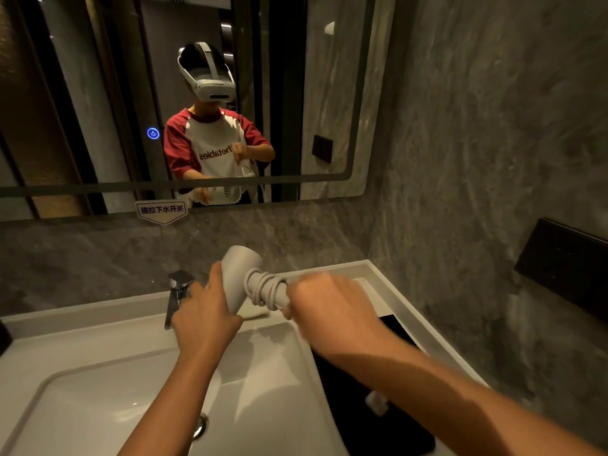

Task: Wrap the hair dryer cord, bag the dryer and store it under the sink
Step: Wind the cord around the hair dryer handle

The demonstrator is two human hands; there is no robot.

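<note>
My left hand [204, 311] grips the barrel of the hair dryer [241, 278] and holds it in the air above the back rim of the sink [82, 390], just right of the faucet [177, 291]. The dryer's handle points toward the sink's right rear corner, and the cord [265, 286] is coiled round it in several loops. My right hand [325, 304] is at the handle's end, curled round the cord where it leaves the coils; blur hides the single fingers. A black mat [378, 432] lies right of the sink, under my right forearm.
</note>
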